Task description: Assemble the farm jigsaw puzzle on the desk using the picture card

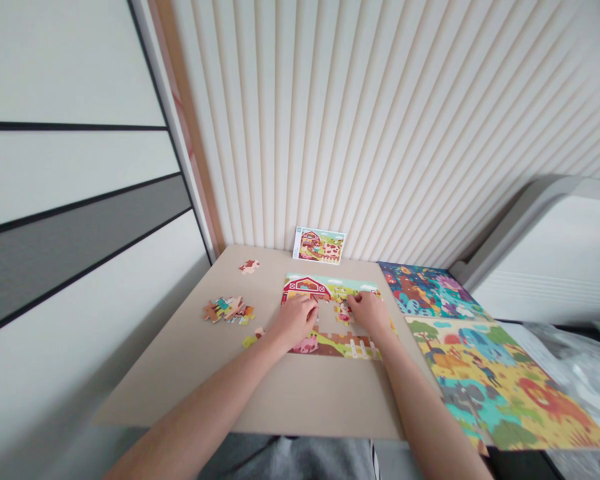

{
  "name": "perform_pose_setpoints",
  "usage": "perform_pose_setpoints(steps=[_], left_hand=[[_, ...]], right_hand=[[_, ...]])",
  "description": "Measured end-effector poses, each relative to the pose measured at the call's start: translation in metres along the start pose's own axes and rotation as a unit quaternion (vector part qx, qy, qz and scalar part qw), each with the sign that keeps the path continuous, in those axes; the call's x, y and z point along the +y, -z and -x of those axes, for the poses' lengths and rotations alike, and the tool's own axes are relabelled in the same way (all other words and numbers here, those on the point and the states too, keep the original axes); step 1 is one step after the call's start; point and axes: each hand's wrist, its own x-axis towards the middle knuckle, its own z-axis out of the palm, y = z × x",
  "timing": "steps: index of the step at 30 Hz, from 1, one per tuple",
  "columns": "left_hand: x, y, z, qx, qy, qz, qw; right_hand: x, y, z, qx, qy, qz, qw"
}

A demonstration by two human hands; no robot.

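A farm jigsaw puzzle (325, 347) lies partly assembled on the table, with a red barn at its upper left and a white fence along its lower edge. Bare gaps show in its middle. My left hand (297, 319) rests over the puzzle's left part, fingers curled together below the barn; whatever they hold is hidden. On the right side, my right hand (371, 310) pinches at the edge of a puzzle piece (343, 313) in the middle of the picture. Its thumb and forefinger are closed there.
A reference picture card (320, 245) leans on the pleated wall behind. Loose pieces (229, 310) are heaped at left, with a cow piece (249, 267) farther back and others beside my left wrist. A dark-blue puzzle (430, 290) and a safari puzzle (500, 380) lie at right.
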Motion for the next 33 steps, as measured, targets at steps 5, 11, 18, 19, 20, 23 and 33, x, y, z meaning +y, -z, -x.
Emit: perform_pose_setpoints(steps=[5, 11, 18, 19, 20, 23, 33], left_hand=[[0.002, 0.001, 0.000, -0.003, 0.003, 0.000, 1.000], [0.000, 0.000, 0.000, -0.009, 0.000, -0.014, 1.000], [0.007, 0.001, 0.003, -0.024, -0.041, 0.008, 0.999], [0.010, 0.001, 0.005, -0.038, -0.069, 0.011, 0.997], [0.013, 0.000, 0.006, -0.054, -0.100, 0.013, 0.993], [0.023, -0.005, 0.010, -0.097, -0.171, 0.019, 0.980], [0.028, -0.009, 0.013, -0.154, -0.200, 0.023, 0.967]], right_hand=[[-0.005, 0.001, 0.001, 0.008, 0.008, 0.066, 0.998], [-0.009, 0.000, 0.002, 0.020, 0.115, 0.033, 0.993], [-0.007, -0.004, 0.001, -0.007, 0.165, 0.037, 0.986], [-0.007, -0.003, 0.001, -0.007, 0.167, 0.040, 0.985], [-0.006, -0.003, 0.001, -0.005, 0.170, 0.042, 0.984], [-0.006, -0.001, 0.003, 0.002, 0.177, 0.045, 0.983], [-0.007, 0.003, 0.002, 0.001, 0.181, 0.057, 0.982]])
